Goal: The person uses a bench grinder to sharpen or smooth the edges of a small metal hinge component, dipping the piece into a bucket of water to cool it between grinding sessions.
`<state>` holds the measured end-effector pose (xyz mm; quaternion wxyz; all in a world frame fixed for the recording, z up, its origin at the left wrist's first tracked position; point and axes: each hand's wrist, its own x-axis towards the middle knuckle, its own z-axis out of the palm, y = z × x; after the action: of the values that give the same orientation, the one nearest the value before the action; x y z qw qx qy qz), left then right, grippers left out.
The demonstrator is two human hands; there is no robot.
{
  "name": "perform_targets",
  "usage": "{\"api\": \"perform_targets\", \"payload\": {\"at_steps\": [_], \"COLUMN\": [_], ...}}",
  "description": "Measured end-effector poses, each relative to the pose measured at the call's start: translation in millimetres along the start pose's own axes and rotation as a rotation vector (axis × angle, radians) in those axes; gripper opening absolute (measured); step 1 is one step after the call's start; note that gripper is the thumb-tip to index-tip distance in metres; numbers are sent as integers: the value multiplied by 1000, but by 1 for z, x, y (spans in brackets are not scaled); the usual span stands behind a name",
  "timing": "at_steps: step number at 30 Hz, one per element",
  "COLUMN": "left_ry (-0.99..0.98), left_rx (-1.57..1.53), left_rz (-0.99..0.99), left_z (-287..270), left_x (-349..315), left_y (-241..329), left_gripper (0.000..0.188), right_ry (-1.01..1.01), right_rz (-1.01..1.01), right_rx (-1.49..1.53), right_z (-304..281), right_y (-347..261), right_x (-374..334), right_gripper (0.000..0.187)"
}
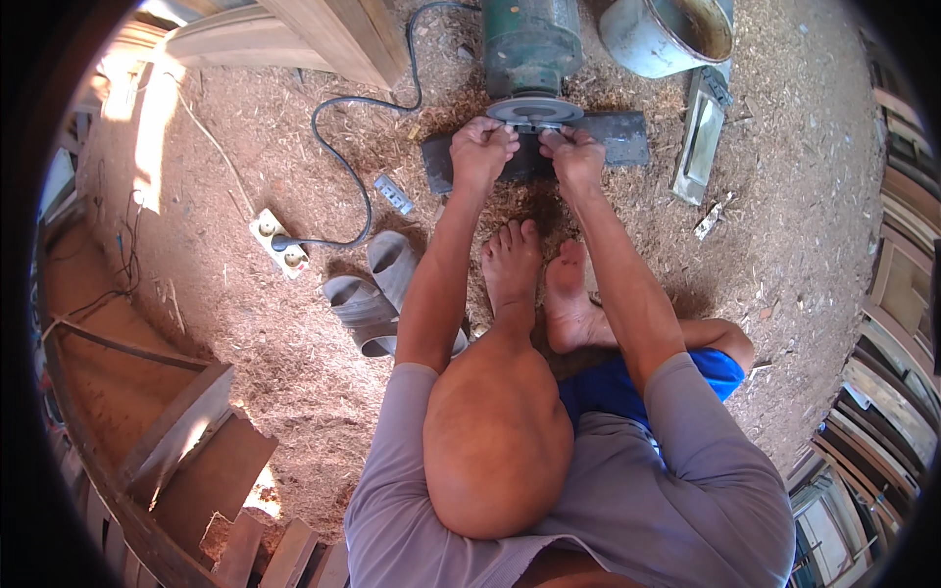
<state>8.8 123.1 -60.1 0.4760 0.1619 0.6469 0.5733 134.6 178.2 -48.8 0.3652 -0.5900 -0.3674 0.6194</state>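
A green bench grinder (532, 49) stands on the ground ahead of me, its round grey grinding disc (535, 109) facing my side. Both arms reach forward to it. My left hand (480, 152) pinches the left end of a thin flat metal blade (534, 126), just under the disc's near edge. At the other end, the fingers of my right hand (573, 155) are closed on the same blade. Whether its edge touches the disc, I cannot tell. Beneath my hands lies a dark flat block (625, 139), partly hidden by them.
A white bucket (659, 39) stands right of the grinder, near a long pale tool (699, 137). A black cord (316, 122) runs to a power strip (279, 243) at left. Sandals (365, 306) lie beside my leg. Wooden boards (328, 39) and a wooden frame (127, 392) flank the shaving-strewn ground.
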Motion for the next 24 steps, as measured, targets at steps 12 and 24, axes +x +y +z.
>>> {"api": "perform_targets", "payload": {"at_steps": [12, 24], "left_ry": [-20, -23], "left_rx": [-10, 29], "left_rz": [17, 26], "left_z": [-16, -18], "left_x": [-8, -5], "left_y": [-3, 5], "left_gripper": [8, 8], "right_ry": [-104, -82], "right_rz": [-30, 5], "right_rx": [-176, -144], "right_z": [-3, 7], "right_y": [-2, -5], "right_x": [-9, -7], "right_gripper": [12, 13]}}
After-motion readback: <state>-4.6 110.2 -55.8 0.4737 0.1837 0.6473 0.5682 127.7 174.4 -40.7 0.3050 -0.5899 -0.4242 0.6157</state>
